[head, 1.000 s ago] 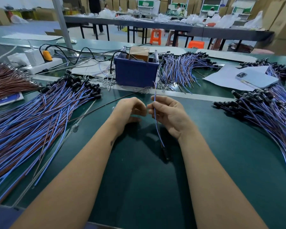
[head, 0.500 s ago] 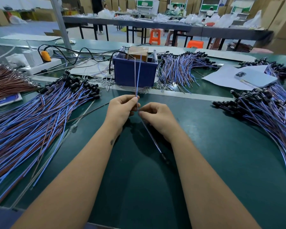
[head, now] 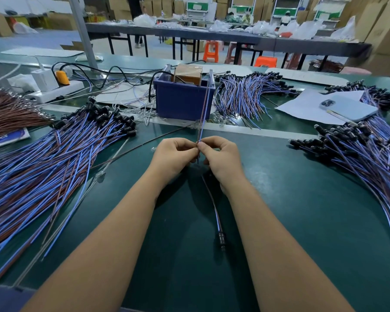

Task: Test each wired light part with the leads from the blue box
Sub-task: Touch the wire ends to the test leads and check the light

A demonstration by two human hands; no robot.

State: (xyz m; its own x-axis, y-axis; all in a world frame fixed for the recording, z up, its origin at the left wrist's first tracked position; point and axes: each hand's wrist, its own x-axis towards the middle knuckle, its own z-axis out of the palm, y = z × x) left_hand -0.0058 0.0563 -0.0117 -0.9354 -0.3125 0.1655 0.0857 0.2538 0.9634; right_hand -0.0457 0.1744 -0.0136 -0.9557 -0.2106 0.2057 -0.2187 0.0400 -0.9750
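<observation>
Head view showed both hands meeting over the green worktop [head: 302, 210], just in front of the blue box [head: 182, 102]. The left hand [head: 173, 157] and right hand [head: 221, 158] each had a curled grip pinching one wired part [head: 213, 206]. Its wires rose toward the box; its black end lay between the forearms.
</observation>
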